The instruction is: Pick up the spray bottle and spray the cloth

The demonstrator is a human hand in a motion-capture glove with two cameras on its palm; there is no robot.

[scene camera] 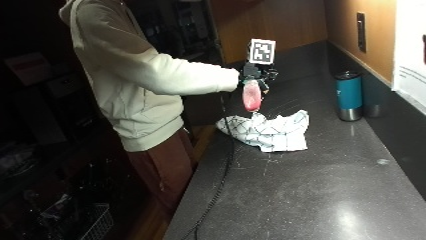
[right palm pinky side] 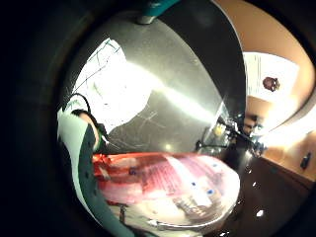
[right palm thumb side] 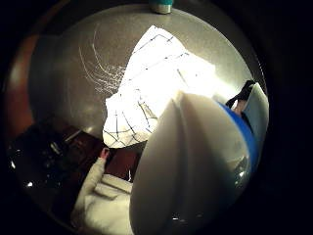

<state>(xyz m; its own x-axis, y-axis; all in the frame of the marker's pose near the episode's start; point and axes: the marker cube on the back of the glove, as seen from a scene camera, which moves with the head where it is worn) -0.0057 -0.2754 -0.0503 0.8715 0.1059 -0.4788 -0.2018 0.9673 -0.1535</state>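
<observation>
In the outside view my gloved right hand (scene camera: pixel 253 76) grips the top of a pink spray bottle (scene camera: pixel 251 98) and holds it upright in the air, just above the near edge of the cloth. The white cloth (scene camera: pixel 269 131) with a dark grid pattern lies crumpled on the dark counter (scene camera: pixel 319 190). The little finger side palm view shows the bottle's pink labelled body (right palm pinky side: pixel 168 182) close to the palm, with the cloth (right palm pinky side: pixel 116 84) beyond it. In the thumb side palm view the bottle's white spray head (right palm thumb side: pixel 195 161) fills much of the picture, over the cloth (right palm thumb side: pixel 156 83).
A teal tumbler (scene camera: pixel 348 95) stands near the counter's back wall, also seen as the tumbler (right palm pinky side: pixel 153 10) and the tumbler (right palm thumb side: pixel 160 6) past the cloth. A white paper sheet (scene camera: pixel 409 55) hangs on the wall. A wire basket (scene camera: pixel 93 220) sits on the floor beside the person.
</observation>
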